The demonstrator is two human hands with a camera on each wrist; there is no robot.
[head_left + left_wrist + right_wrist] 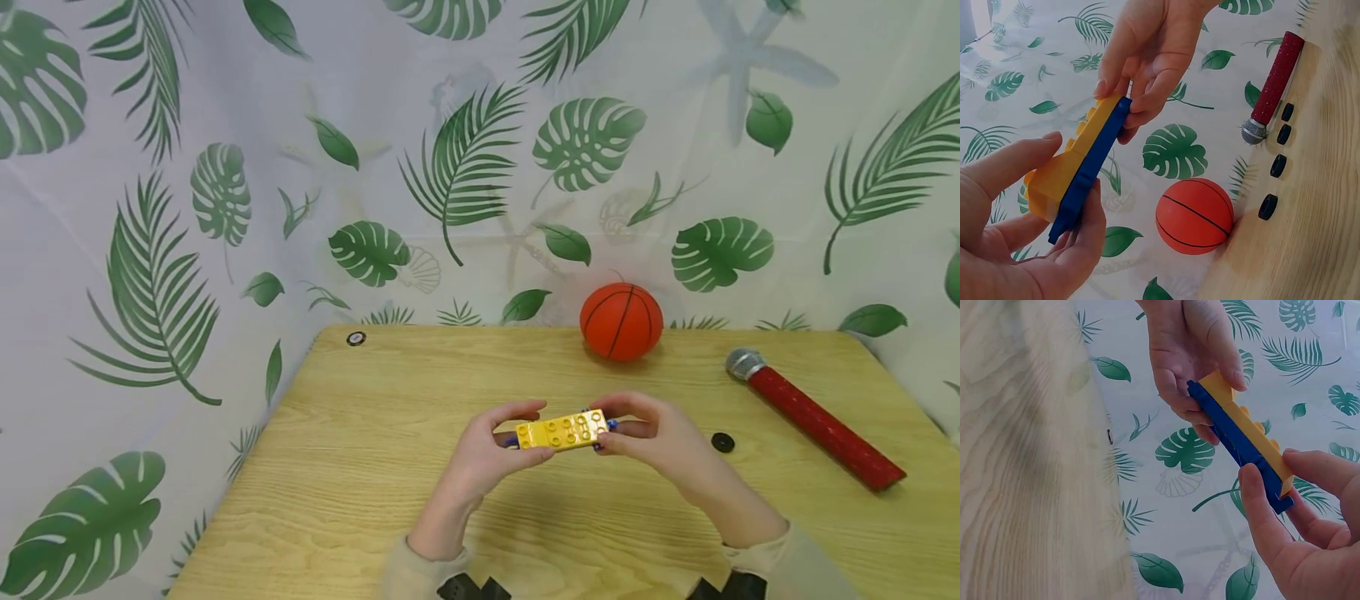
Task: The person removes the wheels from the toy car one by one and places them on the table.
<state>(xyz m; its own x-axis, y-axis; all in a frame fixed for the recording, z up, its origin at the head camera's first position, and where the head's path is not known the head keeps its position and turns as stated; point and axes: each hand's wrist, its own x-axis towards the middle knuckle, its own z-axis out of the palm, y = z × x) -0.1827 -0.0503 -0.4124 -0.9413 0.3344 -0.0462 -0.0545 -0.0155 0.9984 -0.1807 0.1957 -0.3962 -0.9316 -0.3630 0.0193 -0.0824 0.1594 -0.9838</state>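
Both hands hold a toy-brick car body (562,431) above the table, with a yellow studded top and a blue base. My left hand (487,450) grips its left end, thumb along the near side. At the opposite end, my right hand (648,429) pinches it between thumb and fingers. The wrist views show the car body (1088,156) tilted, its blue base (1232,440) running the full length under the yellow part. Fingers hide parts of both ends.
Behind the hands, an orange toy basketball (621,322) sits at the table's back edge. A red toy microphone (817,421) lies at the right. Several black discs (1278,165) are on the wooden table (337,467); a small round black-and-white piece (356,338) is at the back left.
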